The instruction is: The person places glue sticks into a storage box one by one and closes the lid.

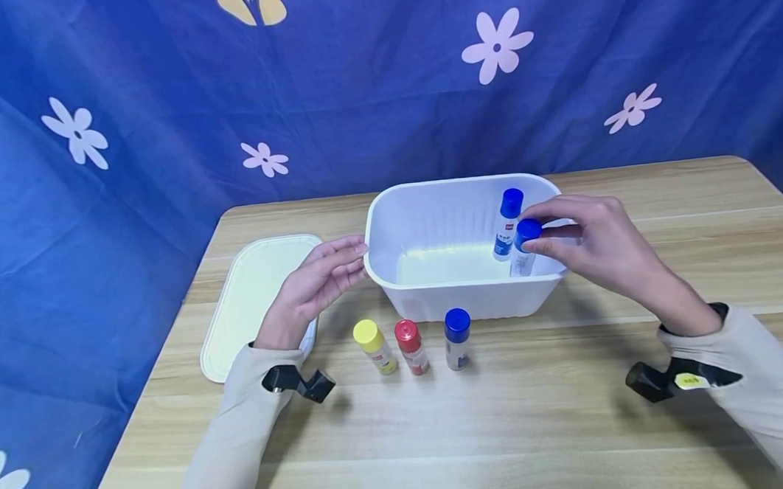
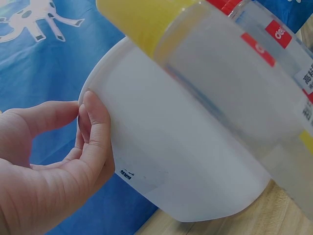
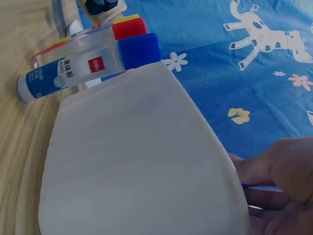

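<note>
Bottle [image 1: 522,263] in tub [image 1: 461,304], right hand [image 1: 593,240] pinching blue cap [image 1: 529,228], left hand [image 1: 317,282] pinching tub's rim.

The desk [image 1: 507,430] carries a bin [image 1: 467,301] near its far edge and a lid [image 1: 253,292] by its left edge. Between bin and near edge stand a yellow bottle [image 1: 377,351], red bottle [image 1: 412,348] and blue bottle [image 1: 458,340].

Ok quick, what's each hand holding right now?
Left hand: closed, pinching the white tub at its edge.
Right hand: closed, pinching a blue-capped bottle.
</note>
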Available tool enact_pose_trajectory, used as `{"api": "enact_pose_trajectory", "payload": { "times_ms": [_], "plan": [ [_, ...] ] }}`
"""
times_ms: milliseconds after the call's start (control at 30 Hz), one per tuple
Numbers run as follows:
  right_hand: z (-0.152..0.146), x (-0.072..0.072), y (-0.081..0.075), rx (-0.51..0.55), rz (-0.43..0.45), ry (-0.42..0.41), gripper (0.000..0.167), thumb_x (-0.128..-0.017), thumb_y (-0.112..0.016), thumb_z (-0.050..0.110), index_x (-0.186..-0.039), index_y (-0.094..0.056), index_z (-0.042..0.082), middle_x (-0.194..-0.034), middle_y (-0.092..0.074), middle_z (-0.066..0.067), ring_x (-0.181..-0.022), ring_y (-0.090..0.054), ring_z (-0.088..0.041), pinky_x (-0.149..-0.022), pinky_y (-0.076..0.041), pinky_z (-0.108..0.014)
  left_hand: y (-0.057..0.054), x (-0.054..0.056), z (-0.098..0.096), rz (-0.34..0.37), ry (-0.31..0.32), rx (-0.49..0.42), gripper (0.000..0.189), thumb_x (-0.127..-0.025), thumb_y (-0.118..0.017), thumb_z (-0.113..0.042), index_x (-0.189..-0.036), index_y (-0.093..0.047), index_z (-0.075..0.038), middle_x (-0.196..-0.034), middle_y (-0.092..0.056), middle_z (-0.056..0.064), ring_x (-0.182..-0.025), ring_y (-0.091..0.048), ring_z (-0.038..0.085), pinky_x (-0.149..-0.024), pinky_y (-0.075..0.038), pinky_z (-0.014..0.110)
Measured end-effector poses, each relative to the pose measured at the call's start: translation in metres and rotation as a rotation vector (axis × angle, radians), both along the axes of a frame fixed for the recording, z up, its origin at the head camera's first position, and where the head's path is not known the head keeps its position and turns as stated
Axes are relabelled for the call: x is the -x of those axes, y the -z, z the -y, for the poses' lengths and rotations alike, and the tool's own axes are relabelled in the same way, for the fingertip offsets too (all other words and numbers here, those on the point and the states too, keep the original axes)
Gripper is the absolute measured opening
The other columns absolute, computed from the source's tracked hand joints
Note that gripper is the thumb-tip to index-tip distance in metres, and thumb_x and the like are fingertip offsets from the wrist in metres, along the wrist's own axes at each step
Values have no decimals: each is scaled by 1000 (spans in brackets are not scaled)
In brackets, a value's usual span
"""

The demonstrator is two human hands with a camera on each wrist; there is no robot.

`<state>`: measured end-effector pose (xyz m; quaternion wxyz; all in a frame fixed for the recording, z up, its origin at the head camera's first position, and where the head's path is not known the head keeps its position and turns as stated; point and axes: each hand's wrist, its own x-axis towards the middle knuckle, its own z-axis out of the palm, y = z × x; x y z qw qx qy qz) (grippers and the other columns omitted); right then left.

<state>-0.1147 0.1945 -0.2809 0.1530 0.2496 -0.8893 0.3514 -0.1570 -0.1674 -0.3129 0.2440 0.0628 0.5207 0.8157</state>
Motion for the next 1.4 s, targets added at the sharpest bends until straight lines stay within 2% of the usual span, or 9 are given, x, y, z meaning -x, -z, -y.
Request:
{"api": "enact_pose_trajectory", "payload": {
  "times_ms": [133, 200, 433, 667, 1033, 1400],
  "plan": [
    [1, 3, 2, -67, -76, -21, 33, -74, -81, 1, -106, -71, 0, -99, -72, -14, -87, -70, -30, -79, -57, -46, 0, 0, 0, 0, -2, 0, 21, -99, -43, 5, -109, -61, 3, -95, -69, 10, -87, -68, 15, -79, -57, 25],
    [2, 4, 3, -77, -85, -42, 33, -74, -81, -1, -105, -71, -1, -97, -72, -16, -85, -70, -31, -77, -58, -48, 0, 0, 0, 0, -2, 0, 21, -99, -43, 5, -109, -61, 3, -96, -69, 10, -87, -68, 15, -78, -57, 24],
    [3, 5, 3, -115, 0, -73, 34, -76, -80, 0, -108, -70, -4, -99, -71, -19, -84, -71, -31, -76, -58, -46, 0, 0, 0, 0, -3, 1, 22, -99, -41, 5, -110, -61, 3, -96, -69, 9, -87, -67, 15, -78, -57, 24],
    [5, 5, 0, -166, 72, -63, 32, -78, -79, 3, -109, -70, -3, -99, -72, -18, -83, -71, -28, -76, -58, -46, 0, 0, 0, -1, -2, 0, 22, -99, -42, 5, -109, -61, 3, -96, -69, 9, -87, -68, 15, -78, -57, 24],
    [6, 6, 0, -197, 85, -49, 28, -77, -80, 5, -103, -72, -2, -91, -72, -16, -75, -71, -24, -69, -60, -43, 0, 0, 0, -1, 2, -5, 24, -99, -41, 5, -104, -64, 0, -95, -69, 9, -86, -68, 15, -78, -57, 24],
    [6, 5, 0, -190, 94, -37, 29, -77, -80, 7, -103, -72, -1, -93, -73, -16, -76, -71, -23, -70, -60, -43, 1, 0, 1, 8, -1, -13, 22, -100, -41, 5, -109, -61, 3, -94, -69, 10, -84, -67, 15, -77, -57, 24]
  ]
}}
